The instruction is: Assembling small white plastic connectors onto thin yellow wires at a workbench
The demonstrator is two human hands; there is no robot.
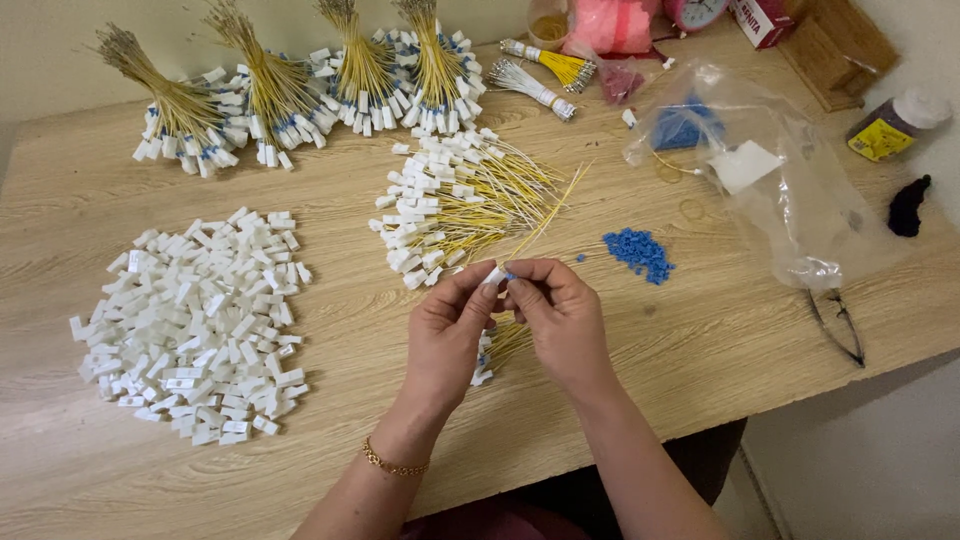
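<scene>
Light wooden table point(720, 350) against pale wall point(60, 60); grey floor point(860, 460) at right; soft, even light.

light: bright, even | shadows: soft | focus: sharp | edges: slightly bowed

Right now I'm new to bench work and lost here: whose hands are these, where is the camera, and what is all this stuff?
One picture, from a camera on the worker's head, looking down at a wooden table. The left hand and right hand together pinch a small white connector with a yellow wire. Left lies a heap of white housings; ahead, loose wired connectors and tied bundles. Right: blue inserts, a plastic bag, tweezers.
</scene>
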